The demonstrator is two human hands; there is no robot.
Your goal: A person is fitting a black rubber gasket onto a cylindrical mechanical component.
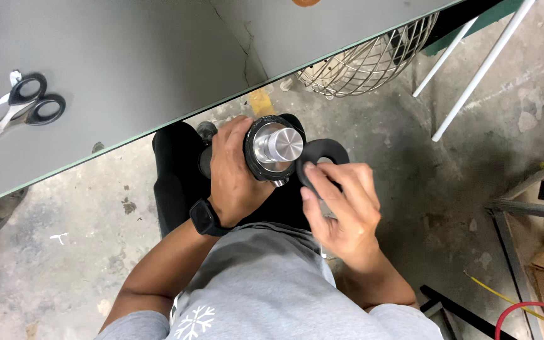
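Below the table's edge point(158, 135), the left hand point(234, 182) grips a steel-capped cylinder point(276, 148); the right hand point(341, 208) pinches a black ring point(323, 154), best kept square to the cap.

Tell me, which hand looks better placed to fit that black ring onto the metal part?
Probably the right hand: its fingers already pinch the ring beside the metal part. The left hand is busy, wrapped around that part.

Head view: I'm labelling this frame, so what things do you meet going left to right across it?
Scissors on the grey table → left hand around a metal cylinder part → black ring at the right hand → wire fan guard → white rods.
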